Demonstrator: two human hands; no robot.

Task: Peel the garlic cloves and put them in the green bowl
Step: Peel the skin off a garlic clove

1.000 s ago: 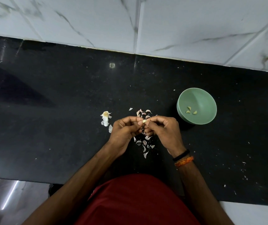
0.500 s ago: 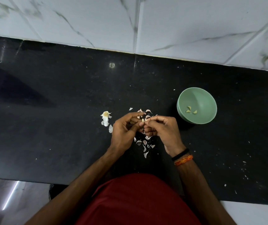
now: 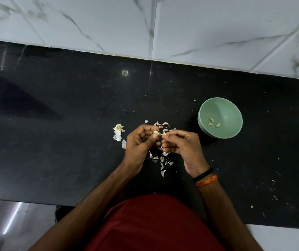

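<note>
Nearest me is the red shirt (image 3: 156,225), w/ both arms reaching out over the black counter (image 3: 54,142). The left hand (image 3: 138,144) pinches a clove (image 3: 156,132) between thumb and forefinger. The right hand (image 3: 183,145) is just beside it, fingertips pinching a bit of skin (image 3: 164,134) that seems to come off the clove. Under and between the hands lie loose peels (image 3: 160,161); to the left of the left hand is the bulb stub (image 3: 118,128). Farther, right of the right hand, stands the bowl (image 3: 223,105) w/ three peeled cloves (image 3: 213,123) inside. I judge the step is peeling, approx. near done for this clove. Next: drop the skin, carry the clove right and over the rim.
</note>
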